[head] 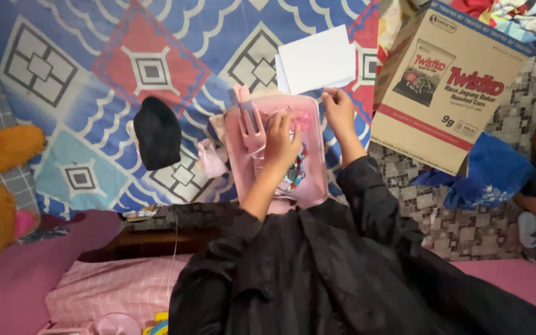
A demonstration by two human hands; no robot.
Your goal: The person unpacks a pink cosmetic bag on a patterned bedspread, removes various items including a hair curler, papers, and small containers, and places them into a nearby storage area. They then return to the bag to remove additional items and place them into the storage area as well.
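While our left hand (280,141) reaches curled into the open pink backpack (310,180), our right hand (339,107) pinches its top edge. White papers (317,59) lie just beyond the backpack, apparently not yet packed; bag unzipped.

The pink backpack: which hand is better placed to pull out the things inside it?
Probably the left hand: its fingers are already inside the pink backpack. The right hand grips the top edge.

Cardboard box (448,87), white paper (316,59), black cap (156,133).
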